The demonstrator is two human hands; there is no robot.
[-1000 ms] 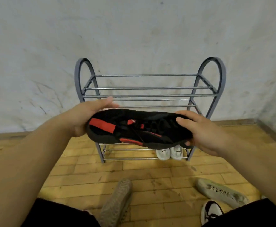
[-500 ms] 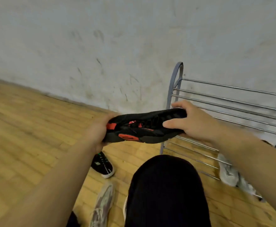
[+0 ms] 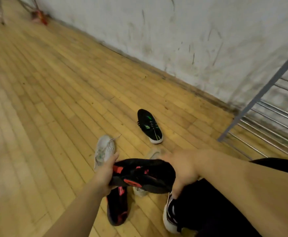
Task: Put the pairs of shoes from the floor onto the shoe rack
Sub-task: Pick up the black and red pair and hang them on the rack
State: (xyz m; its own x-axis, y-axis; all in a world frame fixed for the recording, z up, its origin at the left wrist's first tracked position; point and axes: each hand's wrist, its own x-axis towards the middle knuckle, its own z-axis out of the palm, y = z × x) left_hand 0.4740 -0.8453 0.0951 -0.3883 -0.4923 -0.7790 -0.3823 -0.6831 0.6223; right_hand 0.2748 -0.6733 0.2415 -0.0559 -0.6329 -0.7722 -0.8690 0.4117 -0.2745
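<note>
Both hands hold a black shoe with red marks (image 3: 143, 175) low over the floor. My left hand (image 3: 105, 173) grips its heel end and my right hand (image 3: 182, 170) grips its toe end. Directly below lies a matching black and red shoe (image 3: 116, 206) on the wooden floor. A pale grey sneaker (image 3: 104, 151) lies to the left of my hands. A black shoe with green marks (image 3: 150, 128) lies further off toward the wall. The grey metal shoe rack (image 3: 266, 93) shows only its left end at the right edge.
A black and white shoe (image 3: 169, 216) sits by my knee at the bottom right, and a light shoe (image 3: 139, 191) is mostly hidden under the held one. The white scuffed wall (image 3: 191, 31) runs along the far side. Blurred red objects (image 3: 39, 16) stand far left.
The view has swung left and down, away from the rack. My hands have lowered the black and red shoe from rack height to just above its mate on the floor.
</note>
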